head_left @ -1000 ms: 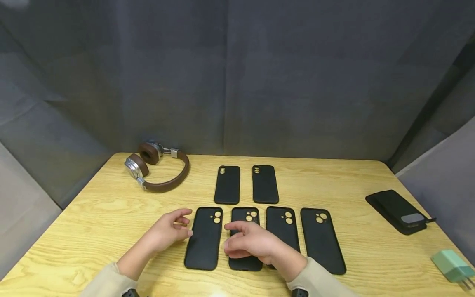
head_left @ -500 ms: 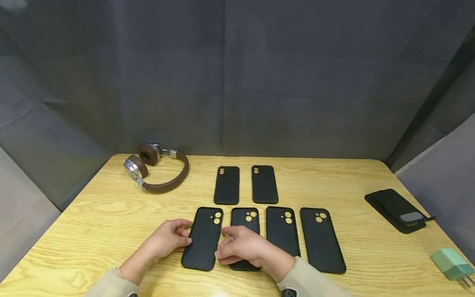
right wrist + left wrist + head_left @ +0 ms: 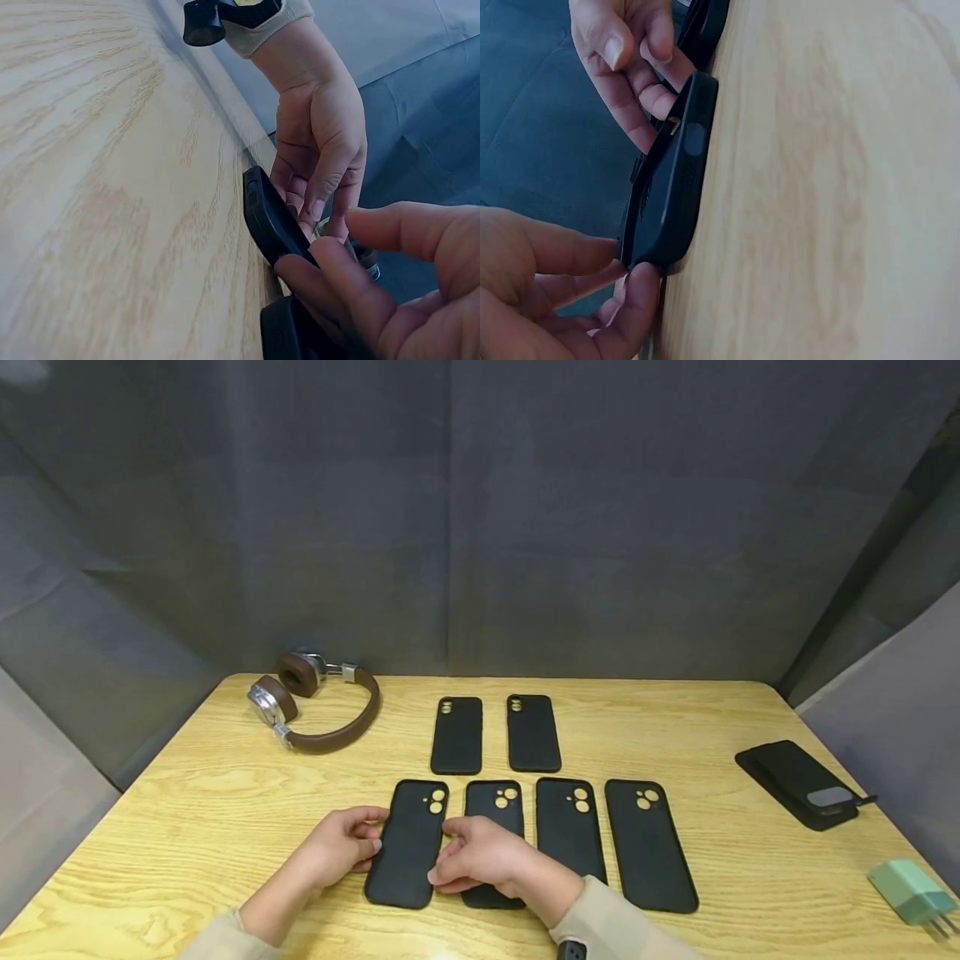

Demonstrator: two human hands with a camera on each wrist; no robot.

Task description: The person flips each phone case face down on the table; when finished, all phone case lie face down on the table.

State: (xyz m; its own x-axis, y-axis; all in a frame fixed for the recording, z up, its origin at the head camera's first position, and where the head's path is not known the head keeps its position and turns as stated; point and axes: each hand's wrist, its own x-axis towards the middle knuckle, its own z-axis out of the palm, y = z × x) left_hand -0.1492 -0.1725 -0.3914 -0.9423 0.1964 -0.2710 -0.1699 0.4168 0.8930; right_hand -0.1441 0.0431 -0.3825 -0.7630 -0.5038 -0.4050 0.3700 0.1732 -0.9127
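A black phone case (image 3: 405,847) with two camera holes lies leftmost in the front row on the wooden table. My left hand (image 3: 335,846) pinches its left edge, thumb over the rim, as the left wrist view also shows. On the opposite side my right hand (image 3: 480,860) touches the case's right edge with its fingers; in the left wrist view its thumb stands raised off the rim. That hand partly covers a second phone case (image 3: 493,797). Further right lie a third phone case (image 3: 562,831) and a fourth phone case (image 3: 648,852).
Behind the row lie two more phone cases, a left one (image 3: 457,739) and a right one (image 3: 533,735). Brown headphones (image 3: 330,739) rest at the back left of the table (image 3: 187,827). A black flat item with a grey oval (image 3: 795,781) and a green plug adapter (image 3: 911,891) lie right.
Both hands have closed in on the leftmost phone case, the right one moving left to its edge. That case has shifted slightly left and tilted a little in direction; the other cases stay put.
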